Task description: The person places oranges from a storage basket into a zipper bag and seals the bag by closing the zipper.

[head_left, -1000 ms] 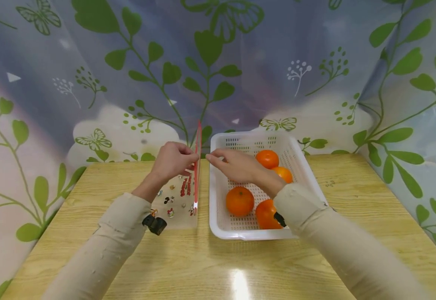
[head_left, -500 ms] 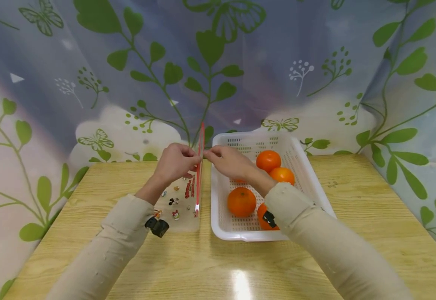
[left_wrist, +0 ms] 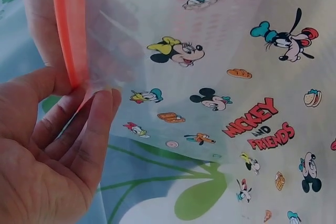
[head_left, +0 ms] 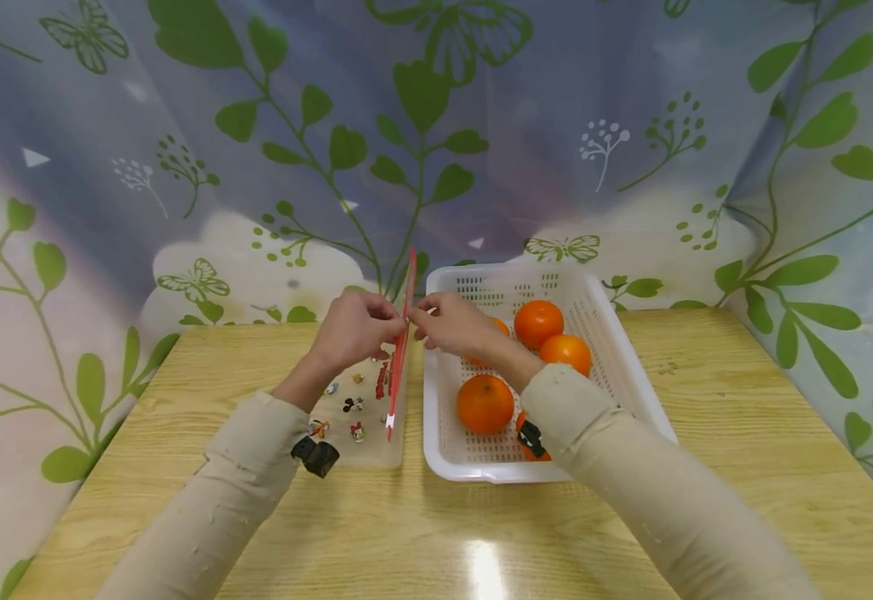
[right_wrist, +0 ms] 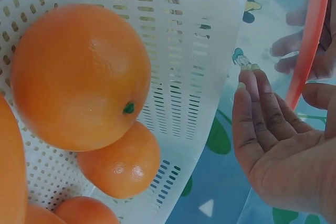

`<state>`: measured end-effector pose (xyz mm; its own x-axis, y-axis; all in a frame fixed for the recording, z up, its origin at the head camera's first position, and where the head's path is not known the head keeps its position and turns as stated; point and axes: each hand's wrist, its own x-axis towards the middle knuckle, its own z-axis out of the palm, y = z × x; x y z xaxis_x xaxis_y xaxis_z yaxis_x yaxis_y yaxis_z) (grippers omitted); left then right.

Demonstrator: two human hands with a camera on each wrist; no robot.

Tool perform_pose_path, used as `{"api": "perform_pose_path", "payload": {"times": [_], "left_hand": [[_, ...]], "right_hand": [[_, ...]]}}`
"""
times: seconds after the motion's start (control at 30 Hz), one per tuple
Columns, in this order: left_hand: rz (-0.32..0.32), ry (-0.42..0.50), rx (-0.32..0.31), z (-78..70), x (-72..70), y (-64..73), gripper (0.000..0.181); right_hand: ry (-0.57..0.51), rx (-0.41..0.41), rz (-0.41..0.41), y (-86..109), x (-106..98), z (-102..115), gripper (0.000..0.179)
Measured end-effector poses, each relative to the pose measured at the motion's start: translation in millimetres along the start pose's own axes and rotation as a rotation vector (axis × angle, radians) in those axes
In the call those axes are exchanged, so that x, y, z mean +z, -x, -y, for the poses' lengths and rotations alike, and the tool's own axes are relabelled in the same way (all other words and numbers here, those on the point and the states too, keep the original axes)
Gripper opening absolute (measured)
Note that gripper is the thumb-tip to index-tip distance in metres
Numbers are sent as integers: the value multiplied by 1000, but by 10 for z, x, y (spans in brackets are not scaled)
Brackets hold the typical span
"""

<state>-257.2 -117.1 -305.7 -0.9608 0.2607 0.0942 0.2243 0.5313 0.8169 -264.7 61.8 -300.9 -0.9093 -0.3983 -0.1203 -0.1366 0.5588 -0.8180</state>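
Observation:
A clear zip bag [head_left: 361, 408] printed with cartoon characters stands on edge left of the basket, its red zip strip [head_left: 399, 367] running upright. My left hand [head_left: 357, 329] pinches the strip's edge from the left, thumb against the curled fingers, as the left wrist view [left_wrist: 63, 145] shows. From the right, my right hand [head_left: 455, 325] reaches over the basket and holds the strip between thumb and fingers; part of this grip is hidden. A white slider [head_left: 390, 422] sits near the strip's lower end. Several oranges [head_left: 485, 404] lie in the white basket [head_left: 431, 450].
The basket with its perforated walls stands on the wooden table [head_left: 316, 533], close to the bag. A patterned cloth [head_left: 481, 167] with green leaves hangs behind the table. Some oranges are partly hidden under my right forearm [head_left: 654, 483].
My right hand has moved left from the basket's edge up to the red strip. The strip has shifted slightly right and tilts more, with my left hand still pinching it.

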Motion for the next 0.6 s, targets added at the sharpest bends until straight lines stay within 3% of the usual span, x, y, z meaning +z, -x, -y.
{"api": "perform_pose_path", "payload": {"times": [0.43, 0.6], "left_hand": [[-115, 94, -14, -5, -22, 20, 12], [-83, 107, -66, -12, -10, 11, 17]], "right_hand": [[-199, 72, 18, 20, 16, -15, 29], [-250, 48, 12, 25, 38, -13, 23]]}}
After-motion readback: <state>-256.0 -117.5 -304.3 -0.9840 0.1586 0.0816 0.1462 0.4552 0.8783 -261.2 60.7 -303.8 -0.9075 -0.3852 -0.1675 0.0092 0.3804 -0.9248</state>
